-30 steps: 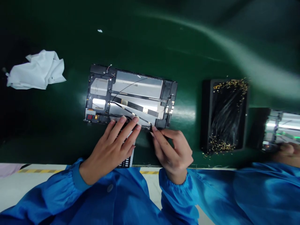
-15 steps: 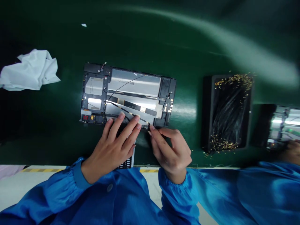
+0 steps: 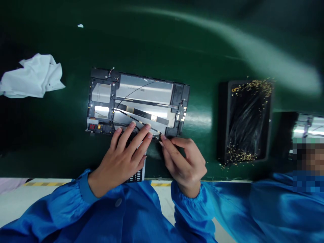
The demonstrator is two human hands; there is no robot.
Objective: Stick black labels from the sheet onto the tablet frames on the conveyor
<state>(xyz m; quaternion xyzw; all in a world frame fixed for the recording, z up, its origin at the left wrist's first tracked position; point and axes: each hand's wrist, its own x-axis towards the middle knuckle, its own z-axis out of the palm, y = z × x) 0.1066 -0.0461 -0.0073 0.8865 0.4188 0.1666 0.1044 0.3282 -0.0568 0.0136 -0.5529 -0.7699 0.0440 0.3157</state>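
Note:
An opened tablet (image 3: 145,84) lies on the green bench, its silver battery, flat ribbons and thin wires exposed. My left hand (image 3: 118,158) rests over its near edge, fingers stretched out and slightly spread. At the near right part of that edge, my right hand (image 3: 186,163) pinches the end of a thin black cable (image 3: 136,119) with pale bands. The cable runs slantwise across the battery from the left section. My fingertips hide its very tip. Partly beneath my left hand, a white strip with black slots (image 3: 138,176) juts out at the bench's front edge.
To the right stands a black tray (image 3: 221,135) holding many thin black cables with gold-coloured ends. A crumpled white cloth (image 3: 37,76) lies at left, and a small white scrap (image 3: 80,25) farther back. A co-worker's blue sleeve (image 3: 273,202) and another device (image 3: 310,126) are at far right.
The white scrap has shifted left on the bench. The tablet and my right hand have moved very slightly left; my left hand stays almost still.

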